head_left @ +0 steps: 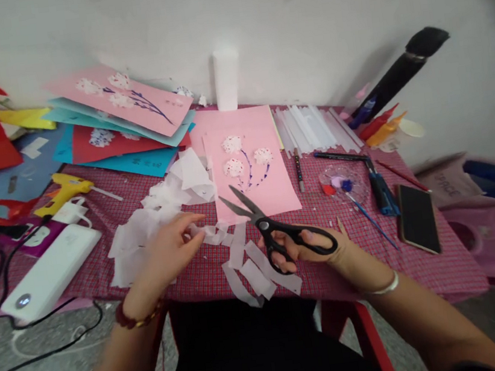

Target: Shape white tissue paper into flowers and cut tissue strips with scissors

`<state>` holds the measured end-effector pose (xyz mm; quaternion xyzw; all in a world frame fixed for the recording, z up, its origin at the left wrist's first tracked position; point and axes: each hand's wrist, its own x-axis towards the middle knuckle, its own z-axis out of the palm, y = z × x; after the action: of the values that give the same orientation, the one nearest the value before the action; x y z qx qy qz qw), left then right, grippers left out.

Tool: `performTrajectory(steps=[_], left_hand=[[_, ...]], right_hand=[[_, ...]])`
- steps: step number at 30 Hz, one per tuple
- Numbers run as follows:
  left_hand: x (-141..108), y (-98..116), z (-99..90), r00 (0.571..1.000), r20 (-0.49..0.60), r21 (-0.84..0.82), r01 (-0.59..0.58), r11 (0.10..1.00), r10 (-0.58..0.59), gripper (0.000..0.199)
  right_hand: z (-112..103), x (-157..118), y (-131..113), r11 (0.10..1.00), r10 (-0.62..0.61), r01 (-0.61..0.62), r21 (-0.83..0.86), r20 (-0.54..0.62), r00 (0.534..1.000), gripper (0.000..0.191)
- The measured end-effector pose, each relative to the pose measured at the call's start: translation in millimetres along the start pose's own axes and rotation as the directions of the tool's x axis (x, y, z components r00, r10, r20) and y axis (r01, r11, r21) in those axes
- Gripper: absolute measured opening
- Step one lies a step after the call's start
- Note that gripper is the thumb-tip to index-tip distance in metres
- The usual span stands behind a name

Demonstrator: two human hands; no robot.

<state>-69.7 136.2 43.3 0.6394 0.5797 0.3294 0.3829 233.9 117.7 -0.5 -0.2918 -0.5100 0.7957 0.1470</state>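
Observation:
Black-handled scissors (289, 228) are in my right hand (311, 250), its fingers through the handle loops and the blades apart, pointing up and left. My left hand (173, 244) rests over a heap of thin white paper (133, 237), thumb and forefinger apart with a gap between them. White paper strips (256, 272) lie between and below the hands. Just beyond the blades is a pink sheet (281, 184) with white puffy flowers (233, 168) and dark blue stems.
Finished flower cards (150, 110) are stacked at the back left. A yellow glue gun (65, 188) and white power bank (51, 272) sit left. Glue sticks (308, 129), a paint palette (342, 182), a brush (373, 220) and a phone (417, 218) are right.

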Motion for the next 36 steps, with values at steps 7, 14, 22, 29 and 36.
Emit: performTrajectory(steps=[7,14,22,29,36], left_hand=[[-34.6,-2.6,18.1,0.982,-0.085,0.436,-0.118,0.892,0.171,0.014],[-32.0,0.5,61.0,0.996,0.087,0.405,-0.069,0.911,0.037,0.031],[-18.9,28.6,63.2,0.989,0.075,0.019,0.123,0.992,-0.124,0.022],[-4.4,48.3,47.4,0.975,-0.040,-0.490,0.172,0.855,-0.219,0.026],[-5.9,39.4,31.8,0.935,-0.121,-0.656,0.177,0.733,-0.334,0.037]], right_hand=[[-5.5,-15.5,7.6,0.930,-0.292,0.278,0.240,0.021,0.956,0.063],[-3.5,-19.1,1.5,0.911,-0.400,0.404,0.078,-0.060,0.914,0.051],[-5.1,-23.3,-2.7,0.910,-0.413,0.408,-0.074,-0.069,0.908,0.048],[-2.7,-15.2,17.5,0.920,-0.368,0.364,0.144,0.001,0.930,0.061],[-0.3,-26.9,8.0,0.954,-0.284,0.281,-0.104,-0.009,0.959,0.066]])
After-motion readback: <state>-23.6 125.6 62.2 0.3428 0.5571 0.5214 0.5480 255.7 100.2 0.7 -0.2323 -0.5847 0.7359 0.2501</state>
